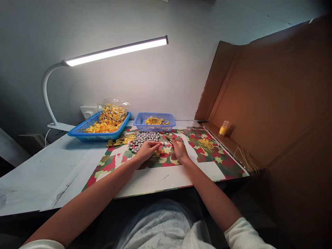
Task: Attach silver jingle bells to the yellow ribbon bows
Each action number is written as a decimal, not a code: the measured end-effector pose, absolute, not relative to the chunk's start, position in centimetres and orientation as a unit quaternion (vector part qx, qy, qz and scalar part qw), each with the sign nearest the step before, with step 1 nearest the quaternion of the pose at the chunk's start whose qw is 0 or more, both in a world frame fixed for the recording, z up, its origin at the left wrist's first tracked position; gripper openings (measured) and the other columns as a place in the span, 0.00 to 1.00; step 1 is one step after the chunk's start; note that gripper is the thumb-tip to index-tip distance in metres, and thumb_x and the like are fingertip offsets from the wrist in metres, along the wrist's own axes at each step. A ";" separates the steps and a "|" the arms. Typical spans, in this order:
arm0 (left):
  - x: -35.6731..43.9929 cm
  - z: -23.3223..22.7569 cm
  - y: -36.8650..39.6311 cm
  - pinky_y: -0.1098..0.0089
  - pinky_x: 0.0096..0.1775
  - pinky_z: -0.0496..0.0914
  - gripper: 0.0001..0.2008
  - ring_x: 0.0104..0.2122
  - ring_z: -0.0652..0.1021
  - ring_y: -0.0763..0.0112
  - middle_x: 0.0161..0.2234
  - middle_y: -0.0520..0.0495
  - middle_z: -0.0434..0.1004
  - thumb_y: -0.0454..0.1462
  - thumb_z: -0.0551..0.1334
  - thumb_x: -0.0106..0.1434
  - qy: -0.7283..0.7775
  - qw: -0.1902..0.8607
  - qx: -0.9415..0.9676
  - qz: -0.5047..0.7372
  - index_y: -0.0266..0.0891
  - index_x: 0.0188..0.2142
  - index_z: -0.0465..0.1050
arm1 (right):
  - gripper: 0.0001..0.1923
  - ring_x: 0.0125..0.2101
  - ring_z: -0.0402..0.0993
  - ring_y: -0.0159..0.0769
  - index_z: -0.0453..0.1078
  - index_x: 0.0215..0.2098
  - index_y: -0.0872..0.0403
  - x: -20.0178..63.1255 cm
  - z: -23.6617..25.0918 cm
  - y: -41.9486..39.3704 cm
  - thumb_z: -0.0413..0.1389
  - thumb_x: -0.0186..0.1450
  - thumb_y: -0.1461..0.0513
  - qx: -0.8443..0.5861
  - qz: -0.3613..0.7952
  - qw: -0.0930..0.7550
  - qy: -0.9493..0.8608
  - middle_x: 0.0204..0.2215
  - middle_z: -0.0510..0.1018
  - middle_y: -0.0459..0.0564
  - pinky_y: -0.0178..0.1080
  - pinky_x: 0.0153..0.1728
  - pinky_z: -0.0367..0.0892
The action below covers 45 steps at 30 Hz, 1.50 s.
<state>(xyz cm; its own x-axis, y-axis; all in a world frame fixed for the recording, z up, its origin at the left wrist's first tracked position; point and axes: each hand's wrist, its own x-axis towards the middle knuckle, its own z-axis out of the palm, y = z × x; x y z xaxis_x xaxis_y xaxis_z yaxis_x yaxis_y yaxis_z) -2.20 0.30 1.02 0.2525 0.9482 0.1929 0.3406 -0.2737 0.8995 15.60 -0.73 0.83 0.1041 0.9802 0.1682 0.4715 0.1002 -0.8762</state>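
My left hand [146, 150] rests on the patterned table cover [220, 162] beside a heap of small silver bells [143, 139], its fingertips pinched on a small silver piece. My right hand [178, 148] sits close to it on the right and grips a thin dark tool [168, 139] that points toward the left fingertips. A bit of yellow ribbon [158, 153] lies between the two hands. Whether the left fingers hold a bell or only touch one is hard to tell at this size.
A large blue basket [77, 133] with yellow bows and a clear bag stands at back left. A smaller blue basket [154, 127] holds yellow threads. Loose yellow threads [206, 144] lie at right. A small yellow bottle [224, 128] stands by the cardboard wall [272, 103]. A desk lamp [114, 52] hangs overhead.
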 end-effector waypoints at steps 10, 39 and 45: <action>-2.3 0.9 0.3 0.71 0.28 0.64 0.19 0.23 0.73 0.69 0.23 0.48 0.79 0.48 0.61 0.54 0.470 0.389 0.690 0.390 0.34 0.32 0.80 | 0.15 0.27 0.65 0.28 0.57 0.25 0.52 16.4 1.7 -6.3 0.62 0.51 0.63 -0.285 0.418 0.197 -0.840 0.26 0.73 0.42 0.32 0.27 0.58; -2.2 0.7 0.2 0.71 0.33 0.66 0.35 0.27 0.76 0.70 0.23 0.53 0.75 0.49 0.61 0.56 0.367 0.474 0.685 0.415 0.34 0.57 0.56 | 0.11 0.37 0.70 0.34 0.75 0.35 0.55 16.5 2.9 2.4 0.53 0.60 0.57 -0.424 0.295 0.336 -0.788 0.37 0.76 0.50 0.36 0.38 0.64; -2.4 0.1 0.5 0.71 0.33 0.66 0.36 0.26 0.75 0.72 0.23 0.54 0.74 0.48 0.62 0.56 0.350 0.493 0.681 0.413 0.32 0.58 0.52 | 0.16 0.29 0.70 0.31 0.74 0.27 0.57 15.2 2.7 2.4 0.58 0.55 0.51 -0.360 0.462 0.336 -0.737 0.26 0.77 0.47 0.33 0.32 0.63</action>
<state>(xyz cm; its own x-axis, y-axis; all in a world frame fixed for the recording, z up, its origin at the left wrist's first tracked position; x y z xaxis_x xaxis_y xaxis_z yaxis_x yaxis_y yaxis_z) -2.40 0.50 0.14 0.4137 0.8841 0.2173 0.0697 -0.2687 0.9607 15.19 2.41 2.72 -0.5148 0.8416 0.1633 0.2199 0.3138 -0.9237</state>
